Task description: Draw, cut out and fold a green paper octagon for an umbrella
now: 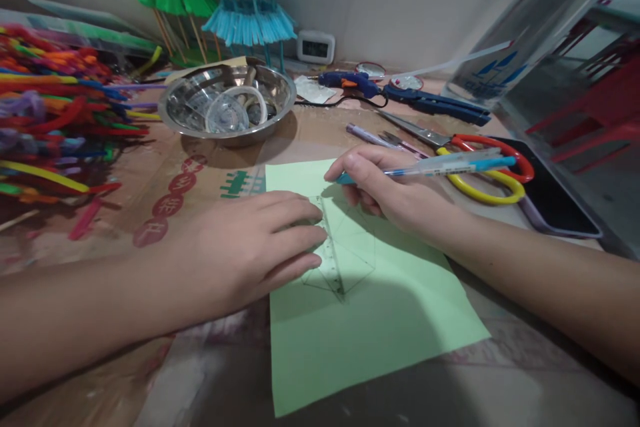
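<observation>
The left hand (250,240), fingers slightly spread, rests its fingertips on a transparent ruler (332,259) showing just right of them. Beneath both hands lies light-green paper (350,347) bearing thin-lined geometry. The right hand (393,187) pinches a translucent, blue-ended pen (445,164).

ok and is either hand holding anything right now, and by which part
The right hand holds the blue pen near its writing end. The left hand grips nothing visible; it rests on the clear ruler.
</observation>
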A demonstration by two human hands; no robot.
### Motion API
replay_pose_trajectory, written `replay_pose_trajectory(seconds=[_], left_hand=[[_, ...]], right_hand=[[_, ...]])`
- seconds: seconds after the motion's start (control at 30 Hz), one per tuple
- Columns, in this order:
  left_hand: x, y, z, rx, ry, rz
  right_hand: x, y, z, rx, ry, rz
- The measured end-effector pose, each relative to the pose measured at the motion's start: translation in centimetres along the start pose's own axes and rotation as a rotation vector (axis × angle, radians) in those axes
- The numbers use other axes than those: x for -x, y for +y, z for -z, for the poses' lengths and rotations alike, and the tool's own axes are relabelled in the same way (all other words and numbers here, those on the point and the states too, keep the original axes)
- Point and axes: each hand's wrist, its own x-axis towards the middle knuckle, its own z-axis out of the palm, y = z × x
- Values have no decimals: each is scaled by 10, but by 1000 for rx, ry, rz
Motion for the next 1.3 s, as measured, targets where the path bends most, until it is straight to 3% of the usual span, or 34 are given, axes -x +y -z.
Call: replay_pose_trajectory(seconds=[0.7,1.3], left_hand=[[-1,0,-1,-15,0,2],[-4,2,0,-17,16,-14]], right_hand=[[-2,3,0,-1,-17,44],[-1,1,-1,-31,22,-4]])
